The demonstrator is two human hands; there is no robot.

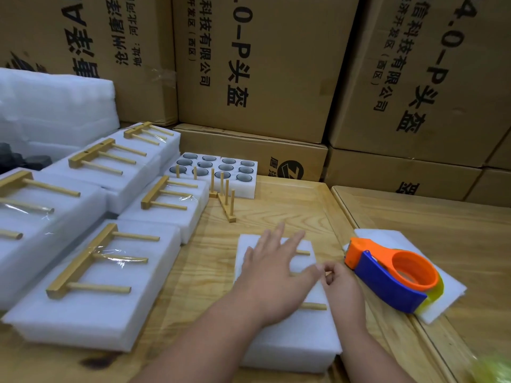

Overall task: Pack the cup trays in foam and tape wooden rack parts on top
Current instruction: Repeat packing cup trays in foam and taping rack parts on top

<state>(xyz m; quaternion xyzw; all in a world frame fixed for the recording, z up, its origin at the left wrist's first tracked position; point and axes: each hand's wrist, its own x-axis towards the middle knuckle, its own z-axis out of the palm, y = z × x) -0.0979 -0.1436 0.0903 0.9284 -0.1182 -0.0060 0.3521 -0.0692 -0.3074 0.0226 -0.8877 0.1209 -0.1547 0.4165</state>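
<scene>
Nearest you, a white rectangular foam block (pixel 287 341) lies on the light wooden tabletop (pixel 276 205), with a pale wooden rack part (pixel 313 306) on top, mostly hidden under your arm. Your left hand (pixel 276 269) lies flat on it, fingers straight and spread. Your right hand (pixel 341 283) sits at the block's right edge, fingertips pinched together; you cannot tell what they hold.

Just right, an orange and blue plastic tape dispenser (pixel 392 275) rests on a thin white foam sheet (pixel 439 305).

To the left, finished white foam packs (pixel 91 299) lie side by side, each with a wooden rack piece taped on top.

Farther back, an open white foam tray (pixel 221 172) holds twelve dark glass cups in round holes, with loose upright pegged wooden racks (pixel 225 197) just in front.

Brown printed cardboard boxes (pixel 257 64) are stacked behind.
</scene>
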